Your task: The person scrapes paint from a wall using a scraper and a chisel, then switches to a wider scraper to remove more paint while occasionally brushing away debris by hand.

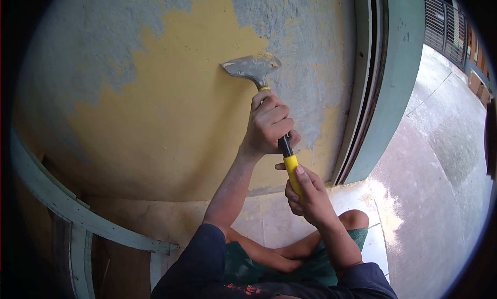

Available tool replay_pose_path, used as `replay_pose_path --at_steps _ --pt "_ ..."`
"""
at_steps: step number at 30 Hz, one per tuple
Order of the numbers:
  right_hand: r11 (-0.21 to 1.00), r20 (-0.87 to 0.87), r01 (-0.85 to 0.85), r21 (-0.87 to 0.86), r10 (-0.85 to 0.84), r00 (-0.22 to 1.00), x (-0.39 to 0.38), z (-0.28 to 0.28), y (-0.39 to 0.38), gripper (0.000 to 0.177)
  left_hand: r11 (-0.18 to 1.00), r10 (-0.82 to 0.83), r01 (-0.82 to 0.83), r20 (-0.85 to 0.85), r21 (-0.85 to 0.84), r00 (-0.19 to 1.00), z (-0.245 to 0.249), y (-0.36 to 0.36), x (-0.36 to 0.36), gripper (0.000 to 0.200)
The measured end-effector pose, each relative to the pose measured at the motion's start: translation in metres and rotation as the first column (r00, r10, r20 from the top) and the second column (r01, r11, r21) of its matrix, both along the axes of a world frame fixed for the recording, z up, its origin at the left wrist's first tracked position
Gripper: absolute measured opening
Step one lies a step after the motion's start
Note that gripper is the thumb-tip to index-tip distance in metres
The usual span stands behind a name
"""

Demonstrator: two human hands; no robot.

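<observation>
A long-handled scraper (252, 67) has its wide metal blade against the wall, with yellowish shavings on its top. My left hand (270, 124) wraps round the upper handle just below the blade. Lower down, my right hand (306, 193) grips the yellow end of the handle, its thumb lying along it. Yellow paint (176, 92) covers the middle and lower part of the wall. Rough grey-blue patches (98, 35) show above, to the left and to the right of it.
A green door frame (398, 76) stands right of the wall, with a concrete floor (440, 138) and a dark gate (444, 27) beyond. At the lower left is a pale green wooden frame (111, 229). My crossed legs (274, 252) rest on the tiled floor (269, 216).
</observation>
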State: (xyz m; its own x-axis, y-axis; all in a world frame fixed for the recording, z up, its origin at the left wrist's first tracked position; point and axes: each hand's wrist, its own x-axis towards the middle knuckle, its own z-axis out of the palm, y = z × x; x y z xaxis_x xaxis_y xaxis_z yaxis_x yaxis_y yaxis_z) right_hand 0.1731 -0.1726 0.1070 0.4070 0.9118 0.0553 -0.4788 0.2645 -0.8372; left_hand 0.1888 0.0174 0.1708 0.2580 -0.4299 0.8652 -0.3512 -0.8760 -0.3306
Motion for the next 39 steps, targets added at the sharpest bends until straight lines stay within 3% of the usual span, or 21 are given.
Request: replay_pose_path --at_steps 4,7,9,11,13,14,15,16,21,23,24,26,27,28,30,31,33,37,38,39 --pt "0.998 -0.011 -0.054 0.020 0.054 0.998 -0.014 -0.019 -0.018 0.044 0.998 -0.048 0.046 -0.055 -0.032 0.997 -0.021 -0.015 -0.016 0.019" --pt "0.992 -0.121 -0.124 -0.035 0.119 0.985 -0.034 -0.079 -0.041 0.043 0.995 -0.012 0.003 -0.087 -0.104 0.996 -0.099 -0.031 -0.041 0.018" --pt "0.979 -0.281 -0.172 -0.111 0.135 0.950 -0.054 -0.123 -0.059 0.041 0.972 -0.020 -0.031 -0.213 -0.233 0.977 -0.167 -0.046 -0.064 0.019" --pt "0.960 -0.627 -0.252 -0.120 0.124 0.769 -0.076 -0.151 -0.072 0.036 0.924 -0.096 -0.083 -0.433 -0.375 0.896 -0.234 -0.054 -0.085 0.017" --pt "0.954 -0.924 -0.277 0.111 0.202 0.324 -0.084 -0.202 -0.070 0.031 0.899 -0.165 -0.180 -0.688 -0.400 0.707 -0.287 -0.059 -0.099 0.018" --pt "0.935 -0.948 -0.232 0.269 0.300 0.106 -0.083 -0.229 -0.065 0.029 0.885 -0.182 -0.193 -0.696 -0.424 0.695 -0.311 -0.061 -0.106 0.018" --pt "0.929 -0.947 -0.190 0.319 0.319 -0.033 -0.080 -0.242 -0.061 0.033 0.875 -0.224 -0.228 -0.775 -0.427 0.591 -0.327 -0.058 -0.110 0.014" --pt "0.922 -0.939 -0.174 0.345 0.339 -0.064 -0.080 -0.246 -0.060 0.035 0.869 -0.263 -0.257 -0.835 -0.422 0.483 -0.335 -0.057 -0.110 0.010" --pt "0.906 -0.920 -0.155 0.393 0.387 -0.070 -0.082 -0.266 -0.053 0.039 0.889 -0.136 -0.319 -0.855 -0.328 0.500 -0.374 -0.044 -0.120 0.014" --pt "0.927 -0.942 -0.196 0.319 0.287 -0.176 -0.083 -0.272 -0.056 0.041 0.922 -0.175 -0.340 -0.983 -0.185 0.059 -0.395 -0.046 -0.123 0.017" --pt "0.938 -0.974 -0.270 0.216 0.189 -0.122 -0.084 -0.265 -0.058 0.040 0.926 -0.165 -0.333 -0.984 -0.180 0.072 -0.388 -0.050 -0.123 0.017" --pt "0.939 -0.966 -0.292 0.180 0.224 0.127 -0.090 -0.248 -0.069 0.039 0.865 -0.285 -0.240 -0.824 -0.441 0.490 -0.350 -0.064 -0.126 0.022" --pt "0.948 -0.944 -0.296 0.117 0.199 0.262 -0.092 -0.233 -0.077 0.039 0.869 -0.281 -0.233 -0.823 -0.436 0.494 -0.327 -0.068 -0.123 0.022" --pt "0.948 -0.943 -0.296 0.119 0.201 0.266 -0.095 -0.215 -0.082 0.039 0.878 -0.242 -0.191 -0.752 -0.438 0.613 -0.300 -0.071 -0.116 0.024" --pt "0.952 -0.594 -0.209 -0.225 0.036 0.804 -0.094 -0.179 -0.087 0.045 0.904 -0.183 -0.116 -0.620 -0.411 0.763 -0.250 -0.076 -0.101 0.023" --pt "0.949 -0.593 -0.213 -0.232 0.035 0.805 -0.091 -0.171 -0.085 0.045 0.921 -0.165 -0.081 -0.571 -0.380 0.804 -0.227 -0.076 -0.092 0.021" --pt "0.979 -0.222 -0.004 -0.205 -0.043 0.974 -0.081 -0.156 -0.077 0.048 0.948 -0.124 -0.015 -0.413 -0.319 0.902 -0.191 -0.077 -0.068 0.020" --pt "0.998 -0.411 -0.005 0.055 0.028 0.911 -0.051 -0.114 -0.062 0.047 0.976 -0.124 0.075 -0.237 -0.205 0.963 -0.137 -0.071 -0.026 0.019" --pt "0.970 -0.510 -0.119 0.211 0.213 0.833 -0.038 -0.126 -0.064 0.048 0.974 -0.154 0.107 -0.235 -0.199 0.960 -0.132 -0.068 -0.017 0.018" --pt "0.969 -0.504 -0.122 0.216 0.218 0.836 -0.030 -0.127 -0.063 0.048 0.972 -0.182 0.138 -0.233 -0.192 0.955 -0.127 -0.065 -0.010 0.017"
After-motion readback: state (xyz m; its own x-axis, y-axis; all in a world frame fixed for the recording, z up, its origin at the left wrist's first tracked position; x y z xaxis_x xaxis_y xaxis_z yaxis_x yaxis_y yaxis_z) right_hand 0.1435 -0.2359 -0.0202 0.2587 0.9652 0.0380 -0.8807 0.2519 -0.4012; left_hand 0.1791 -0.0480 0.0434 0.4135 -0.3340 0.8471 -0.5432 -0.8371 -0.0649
